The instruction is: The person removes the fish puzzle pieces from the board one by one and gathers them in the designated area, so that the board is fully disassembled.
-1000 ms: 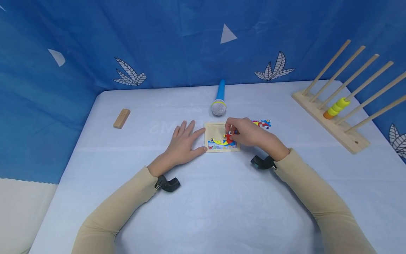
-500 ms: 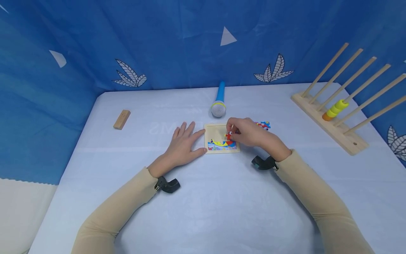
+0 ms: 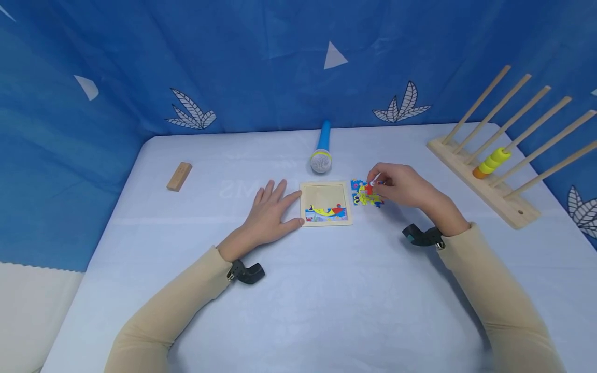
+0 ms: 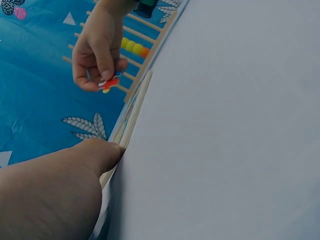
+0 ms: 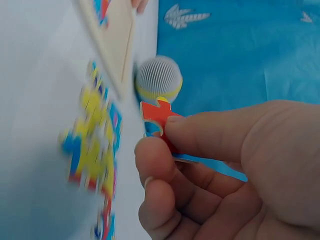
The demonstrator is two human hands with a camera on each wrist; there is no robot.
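My right hand (image 3: 403,185) pinches a red jigsaw puzzle piece (image 5: 156,114) between thumb and fingers. In the head view it is over several loose puzzle pieces (image 3: 361,199), mostly yellow and blue, just right of the wooden puzzle tray (image 3: 326,194). Joined pieces (image 3: 322,214) with a yellow and red picture fill the tray's near part, while bare wood shows in its far part. My left hand (image 3: 267,216) lies with fingers spread on the table, its thumb and index fingertip at the tray's left edge. The left wrist view shows its thumb (image 4: 102,152) against the tray's side.
Behind the tray lies a blue toy microphone (image 3: 322,155) with a grey head. A wooden block (image 3: 179,176) lies at the left. A peg rack (image 3: 485,181) with upright rods and yellow and orange beads (image 3: 492,161) stands at the right, before a blue curtain (image 3: 280,62).
My right hand has moved right from above the tray to above the loose pieces, carrying the red puzzle piece. The left hand stays at the tray's edge.
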